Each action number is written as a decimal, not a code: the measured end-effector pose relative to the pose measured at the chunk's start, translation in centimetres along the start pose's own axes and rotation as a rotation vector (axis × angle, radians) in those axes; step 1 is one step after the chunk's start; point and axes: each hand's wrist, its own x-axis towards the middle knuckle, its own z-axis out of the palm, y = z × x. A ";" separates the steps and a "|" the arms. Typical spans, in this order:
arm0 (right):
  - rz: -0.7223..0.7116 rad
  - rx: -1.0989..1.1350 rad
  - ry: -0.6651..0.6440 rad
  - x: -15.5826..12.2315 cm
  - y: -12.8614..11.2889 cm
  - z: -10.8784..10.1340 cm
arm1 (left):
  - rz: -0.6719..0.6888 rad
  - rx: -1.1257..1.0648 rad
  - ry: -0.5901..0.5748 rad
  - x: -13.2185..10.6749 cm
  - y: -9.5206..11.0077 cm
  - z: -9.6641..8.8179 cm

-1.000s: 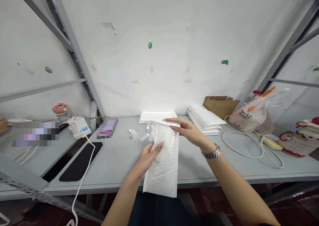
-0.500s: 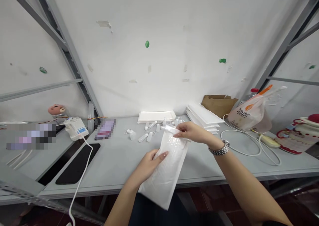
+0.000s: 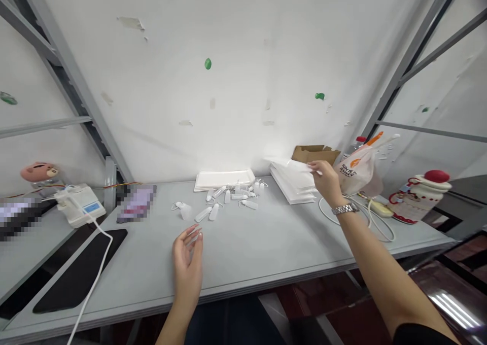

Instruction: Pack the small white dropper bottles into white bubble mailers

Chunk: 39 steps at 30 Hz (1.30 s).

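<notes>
left hand [image 3: 187, 266] open, fingers apart, empty, above grey surface [image 3: 266, 243] at 12 o'clock | right hand [image 3: 326, 182] at 2 o'clock, pinching white padded mailer [image 3: 291, 168] on mailer stack [image 3: 292, 188] | small white plastic tags [image 3: 228, 198] at 12 o'clock | white tray [image 3: 224, 180] behind them | printed plastic bag [image 3: 355, 168] at 2 o'clock

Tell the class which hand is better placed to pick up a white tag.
Left, likely: the left hand is empty, open and nearer the tags; the right hand is off at the mailer stack.
</notes>
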 end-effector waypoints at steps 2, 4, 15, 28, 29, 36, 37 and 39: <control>-0.026 -0.136 -0.046 -1.3 0.9 0.8 | 0.002 0.002 -0.002 0.0 0.0 -0.1; -0.024 -0.238 -0.051 -2.3 1.3 1.2 | -0.012 0.006 -0.007 0.1 -0.1 -0.2; -0.032 -0.495 -0.087 -3.1 2.2 1.5 | -0.030 0.014 -0.020 0.2 -0.2 -0.2; -0.137 -0.465 -0.333 -3.4 1.7 0.1 | -0.021 0.020 -0.032 0.2 -0.5 -0.4; -0.145 -0.459 -0.331 -3.4 1.8 0.0 | -0.023 0.018 -0.030 0.2 -0.5 -0.4; -0.134 -0.526 -0.367 -3.0 0.5 -0.1 | -0.023 0.021 -0.031 0.3 -0.5 -0.3; -0.131 -0.568 -0.372 -3.0 -0.2 -0.3 | -0.023 0.020 -0.031 0.3 -0.5 -0.3; -0.139 -0.637 -0.370 -3.1 -2.0 -0.7 | -0.024 0.022 -0.037 0.2 -0.5 -0.3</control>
